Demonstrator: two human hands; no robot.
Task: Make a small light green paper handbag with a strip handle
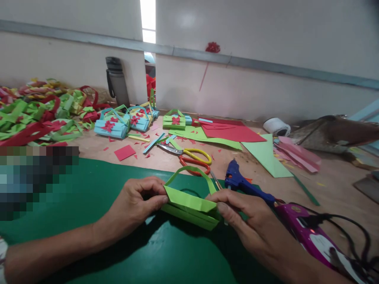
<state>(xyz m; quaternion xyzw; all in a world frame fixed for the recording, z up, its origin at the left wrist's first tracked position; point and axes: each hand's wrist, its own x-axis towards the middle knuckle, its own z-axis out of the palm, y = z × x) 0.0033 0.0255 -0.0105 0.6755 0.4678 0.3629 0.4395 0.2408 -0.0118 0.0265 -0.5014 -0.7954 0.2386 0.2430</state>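
Note:
A small green paper handbag (pixel 189 207) with a folded flap and an arched paper strip handle is held over the green mat (pixel 97 193). At its left end, my left hand (pixel 139 201) pinches the edge between thumb and fingers. My right hand (pixel 245 215) grips the opposite end, thumb in front and fingers behind. Just beyond the bag lie scissors (pixel 192 157) with one yellow and one red handle loop. A blue glue gun (pixel 237 177) rests to the right, close to my right hand.
Finished paper bags (pixel 111 128) with red bows stand behind, beside a large heap of them (pixel 38 114). A grey bottle (pixel 118 85) stands by the wall. Red paper sheets (pixel 233 132) lie at the back. At right are a purple power strip (pixel 310 236) and black cables.

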